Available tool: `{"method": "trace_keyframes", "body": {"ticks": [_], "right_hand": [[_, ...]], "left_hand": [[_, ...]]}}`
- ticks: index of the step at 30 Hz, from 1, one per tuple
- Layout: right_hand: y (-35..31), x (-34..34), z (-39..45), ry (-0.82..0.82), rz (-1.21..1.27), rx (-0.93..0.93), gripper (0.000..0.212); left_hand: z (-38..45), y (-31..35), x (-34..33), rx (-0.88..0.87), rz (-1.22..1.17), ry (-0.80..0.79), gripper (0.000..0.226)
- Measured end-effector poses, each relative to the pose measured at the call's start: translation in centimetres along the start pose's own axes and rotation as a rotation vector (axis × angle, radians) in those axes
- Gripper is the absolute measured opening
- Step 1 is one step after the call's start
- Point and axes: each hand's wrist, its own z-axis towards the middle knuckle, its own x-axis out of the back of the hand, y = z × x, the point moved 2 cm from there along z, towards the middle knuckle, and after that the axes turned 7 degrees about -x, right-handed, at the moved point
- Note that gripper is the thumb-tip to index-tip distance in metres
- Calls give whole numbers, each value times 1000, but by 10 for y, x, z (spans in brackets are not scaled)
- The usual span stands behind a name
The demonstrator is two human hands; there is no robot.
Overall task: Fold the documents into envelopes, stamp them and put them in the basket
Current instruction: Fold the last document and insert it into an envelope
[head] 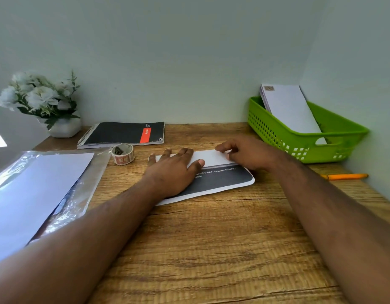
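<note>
Nearest to us lay the wood-grain laminate desk top (211, 249), crossed by our two bare forearms. At far left a white sheet of paper (36, 189) rested on a crinkled clear plastic sleeve (84, 187). Behind it stood a white pot of pale artificial flowers (40, 102), and beside that a black spiral-bound notebook (121, 133) with a red label whose writing was too small for us to read. Just in front of the notebook sat a small roll of reddish stamps (123, 157).

Our left hand (172, 170) lay flat, fingers straight, pressing the partly folded printed document (222, 178) at the middle of the desk. On its dark printed face we could read "(cups, tissues, snacks)". Our right hand (246, 153) pressed the white folded-over flap with loosely bent fingers, gripping nothing.

To the right, the green perforated plastic basket (277, 137) held white envelopes (288, 108) leaning against its back wall, the top one bearing a stamp at its corner. An orange pen (345, 176) lay on the desk near the basket.
</note>
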Motion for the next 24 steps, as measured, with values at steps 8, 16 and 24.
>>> {"method": "trace_keyframes", "body": {"ticks": [8,16,24], "right_hand": [[-46,-9,-15,331,22,-13,26],[-59,-60,-1,83,-93,-49,53],[-52,-60,4,84,-223,-140,48]], "left_hand": [[4,-1,-1,8,26,6,60],[7,0,-2,23,-13,17,55],[7,1,-1,79,9,-16,56]]}}
